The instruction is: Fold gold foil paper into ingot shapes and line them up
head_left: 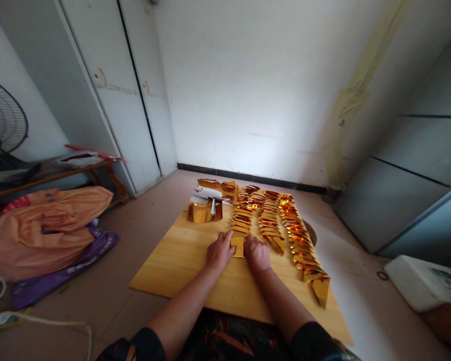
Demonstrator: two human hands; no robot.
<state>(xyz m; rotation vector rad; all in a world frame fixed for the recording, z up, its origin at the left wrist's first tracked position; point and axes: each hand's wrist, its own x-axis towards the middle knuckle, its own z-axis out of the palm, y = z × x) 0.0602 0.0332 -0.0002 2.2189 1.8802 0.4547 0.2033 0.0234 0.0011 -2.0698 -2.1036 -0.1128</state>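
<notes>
Between my two hands, a small piece of gold foil paper (pixel 239 247) lies on the wooden board (pixel 180 260). My left hand (pixel 220 249) is closed on its left edge, the thumb near the paper's middle. On the right edge my right hand (pixel 257 252) has its fingers curled down and pressed on the paper. Just beyond my hands runs a row of folded gold paper pieces (pixel 242 218). To the right are a second row (pixel 271 223) and a longer third row (pixel 298 240), their pieces overlapping.
Gold foil sheets (pixel 201 213) with white paper (pixel 207 192) stand at the board's far left. An orange bag (pixel 45 230) and a purple bag (pixel 67 271) lie left on the floor. A fan (pixel 3 113) is far left, a white box (pixel 424 281) at right.
</notes>
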